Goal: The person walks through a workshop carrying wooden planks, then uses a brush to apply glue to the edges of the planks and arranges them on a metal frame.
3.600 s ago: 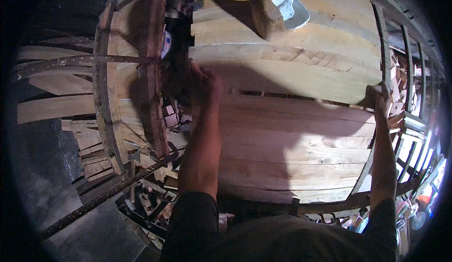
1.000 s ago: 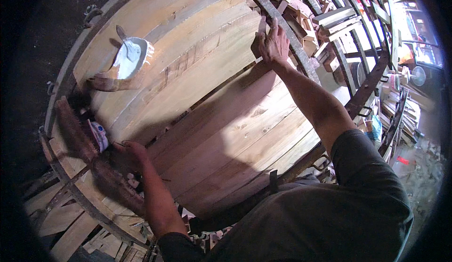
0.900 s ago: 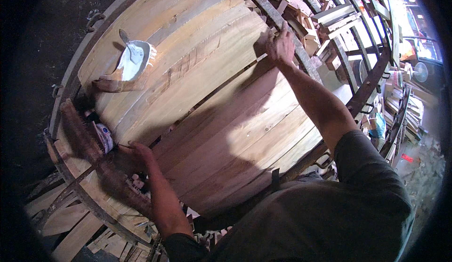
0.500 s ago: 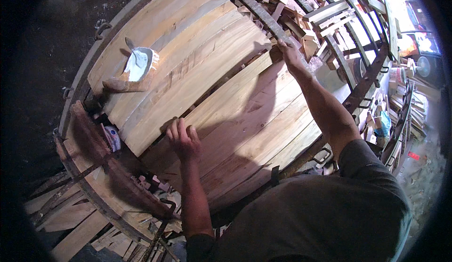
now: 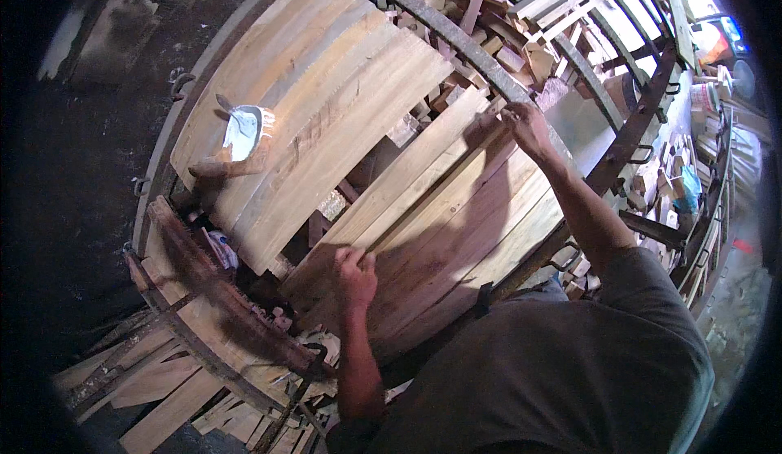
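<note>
Long pale wooden boards lie side by side across a frame. My left hand (image 5: 356, 275) has its fingers curled over the near-left end of a narrow wooden board (image 5: 428, 177). At that board's far-right end, my right hand (image 5: 529, 132) closes its fingers round it, beside a curved metal bar. A thin dark gap runs along the board's near side. Beyond it, a wider gap shows wood scraps underneath and separates these boards from the far group of boards (image 5: 350, 120). A container of white paste (image 5: 243, 134) with a spatula-like tool rests on the far group.
Curved metal bars (image 5: 444, 18) cross over a heap of wood offcuts (image 5: 505, 50) at the far right. A reddish-brown beam (image 5: 220, 279) stands at the left, with loose planks (image 5: 171, 401) below it. A metal rail (image 5: 627, 144) with handles runs along the right.
Both hands have drawn the near boards toward me. The gap to the far group is much wider, and a thin gap has opened beside the held board. The view has shifted slightly.
</note>
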Tool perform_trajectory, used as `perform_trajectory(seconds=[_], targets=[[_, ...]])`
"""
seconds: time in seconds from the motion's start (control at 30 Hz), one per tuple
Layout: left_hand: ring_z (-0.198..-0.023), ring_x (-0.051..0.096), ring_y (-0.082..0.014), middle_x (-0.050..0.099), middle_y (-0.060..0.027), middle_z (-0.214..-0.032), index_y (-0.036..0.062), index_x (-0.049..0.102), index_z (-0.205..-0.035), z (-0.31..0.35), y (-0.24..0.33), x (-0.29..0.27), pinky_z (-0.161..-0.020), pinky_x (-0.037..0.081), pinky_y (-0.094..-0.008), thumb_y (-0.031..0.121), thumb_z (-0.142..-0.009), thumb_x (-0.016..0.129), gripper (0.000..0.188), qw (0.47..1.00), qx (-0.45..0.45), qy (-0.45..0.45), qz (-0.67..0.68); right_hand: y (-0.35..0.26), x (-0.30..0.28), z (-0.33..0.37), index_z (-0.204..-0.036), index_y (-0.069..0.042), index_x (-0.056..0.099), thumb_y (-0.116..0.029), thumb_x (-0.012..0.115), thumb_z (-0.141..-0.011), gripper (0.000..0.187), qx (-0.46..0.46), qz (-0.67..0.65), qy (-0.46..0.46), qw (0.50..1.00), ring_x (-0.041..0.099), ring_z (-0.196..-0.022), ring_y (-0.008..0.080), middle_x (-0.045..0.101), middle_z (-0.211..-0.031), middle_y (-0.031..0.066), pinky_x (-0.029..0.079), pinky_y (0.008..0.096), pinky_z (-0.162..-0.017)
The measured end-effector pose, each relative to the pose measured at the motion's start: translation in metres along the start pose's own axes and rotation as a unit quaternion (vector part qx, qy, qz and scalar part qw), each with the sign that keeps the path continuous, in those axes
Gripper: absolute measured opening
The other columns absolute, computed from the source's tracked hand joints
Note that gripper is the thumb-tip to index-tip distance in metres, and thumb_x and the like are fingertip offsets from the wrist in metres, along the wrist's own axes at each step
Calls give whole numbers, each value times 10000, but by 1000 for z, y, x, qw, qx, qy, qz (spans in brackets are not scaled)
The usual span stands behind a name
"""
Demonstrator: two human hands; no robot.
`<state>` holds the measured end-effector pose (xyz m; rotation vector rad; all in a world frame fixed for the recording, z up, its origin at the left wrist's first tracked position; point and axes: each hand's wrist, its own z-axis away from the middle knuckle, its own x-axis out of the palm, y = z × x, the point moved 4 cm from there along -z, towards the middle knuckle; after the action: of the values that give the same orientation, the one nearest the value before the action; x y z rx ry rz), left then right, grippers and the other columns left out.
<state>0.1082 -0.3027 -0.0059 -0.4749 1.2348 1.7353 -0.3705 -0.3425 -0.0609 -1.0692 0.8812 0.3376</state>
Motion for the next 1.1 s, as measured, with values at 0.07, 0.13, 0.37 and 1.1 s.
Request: perform_trajectory(seconds=[0.07,0.13,0.37,1.1], targets=[[-1182,522,-424,588,-255,-1226,-51,623,-1193,-5,24,16,-1044,400,-466,229,-919,633,392,995,52,76,28,-1,4,6,-1298,-137,624,-361,667,-880,476,-96,51,71,992,584,-1103,379,652,-1142,180,446,451,-993],[-1215,517,-399,581,-264,-1264,-80,583,-1239,-55,57,33,-1062,390,-457,179,-894,659,438,983,62,119,125,-23,15,0,-1375,-160,540,-308,646,-887,521,-146,4,20,989,455,-1273,393,491,-1397,182,359,490,-1082],[-1136,604,-433,636,-293,-1192,-65,631,-1192,-172,137,76,-1001,454,-477,359,-852,601,544,994,-101,-45,-27,-64,57,-23,-1179,-137,656,-368,613,-887,375,-285,158,-31,945,447,-1268,368,536,-1326,149,338,486,-1079],[-1004,660,-438,696,-243,-1034,35,652,-1141,-154,36,84,-883,503,-529,226,-919,449,356,994,-17,-26,-107,-185,163,12,-1335,218,389,-329,620,-804,796,-26,323,-173,930,521,-1251,351,606,-1206,287,229,502,-1124]])
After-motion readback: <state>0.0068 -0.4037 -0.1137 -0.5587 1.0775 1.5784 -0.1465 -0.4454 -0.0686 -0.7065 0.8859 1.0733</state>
